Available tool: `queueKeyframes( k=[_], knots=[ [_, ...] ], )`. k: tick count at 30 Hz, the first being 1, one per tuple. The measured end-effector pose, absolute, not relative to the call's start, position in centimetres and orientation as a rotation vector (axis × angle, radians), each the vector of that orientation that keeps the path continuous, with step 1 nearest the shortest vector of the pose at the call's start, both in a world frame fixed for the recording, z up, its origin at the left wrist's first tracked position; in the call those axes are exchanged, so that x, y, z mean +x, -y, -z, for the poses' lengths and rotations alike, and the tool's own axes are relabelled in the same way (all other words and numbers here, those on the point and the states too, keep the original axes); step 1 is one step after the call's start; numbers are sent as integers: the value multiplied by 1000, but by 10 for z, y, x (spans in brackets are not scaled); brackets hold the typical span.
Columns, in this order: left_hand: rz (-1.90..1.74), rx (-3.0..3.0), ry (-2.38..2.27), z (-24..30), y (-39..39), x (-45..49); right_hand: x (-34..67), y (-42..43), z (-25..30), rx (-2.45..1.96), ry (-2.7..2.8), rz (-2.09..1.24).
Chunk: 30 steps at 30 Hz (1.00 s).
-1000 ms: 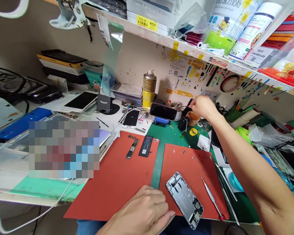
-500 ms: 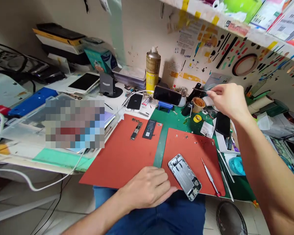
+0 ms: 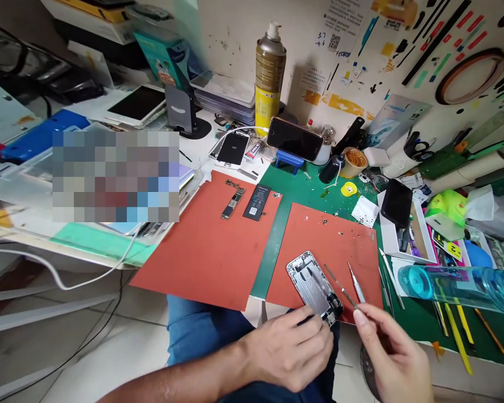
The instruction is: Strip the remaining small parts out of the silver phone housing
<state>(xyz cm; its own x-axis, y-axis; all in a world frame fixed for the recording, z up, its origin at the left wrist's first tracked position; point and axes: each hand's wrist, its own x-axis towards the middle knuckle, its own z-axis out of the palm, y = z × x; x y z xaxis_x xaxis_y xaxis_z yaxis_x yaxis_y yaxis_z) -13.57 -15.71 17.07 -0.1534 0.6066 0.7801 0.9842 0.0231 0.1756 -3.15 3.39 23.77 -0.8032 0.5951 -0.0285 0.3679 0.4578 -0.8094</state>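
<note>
In the head view, a bare phone shell (image 3: 309, 280) lies aslant at the front edge of the desk (image 3: 196, 150), on the right red mat (image 3: 285, 240). Its low end pokes a bit past that edge.

The left hand (image 3: 294, 352) is at this low end. Its fingers are bent over the shell, but their tips are partly hidden, so I cannot tell if they pinch it. The right hand (image 3: 395, 350) is just to the right. Its thumb and finger pinch a thin metal tool (image 3: 340, 288), and the tool points up and left, toward the shell. A small screwdriver (image 3: 357, 285) lies beside the tool.

Farther from the front edge, on the left red mat (image 3: 193, 240), a long circuit board (image 3: 234, 201) sits beside a black battery (image 3: 257, 202). Toward the back edge, a dark phone (image 3: 294, 140) leans on a blue stand (image 3: 289, 161), near a tall spray can (image 3: 269, 81). By the right side, a clear blue bottle (image 3: 462, 286) lies down.
</note>
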Motion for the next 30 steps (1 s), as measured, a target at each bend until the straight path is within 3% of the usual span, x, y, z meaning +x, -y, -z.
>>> queueKeyframes(
  k=[10, 15, 24, 30],
  knots=[
    [963, -1549, 1903, -186, 209, -157, -21, 19, -210, -736, 2412, -1050],
    [980, -1609, 2490, -226, 240, -216, -18, 28, -212, -823, 2372, -970],
    [940, -2351, 2630, -242, 189, -291, -7, 41, -216, -985, 2291, -912],
    [1015, -2148, 2562, -231, 188, -270, -3, 43, -217, -970, 2290, -935]
  ],
)
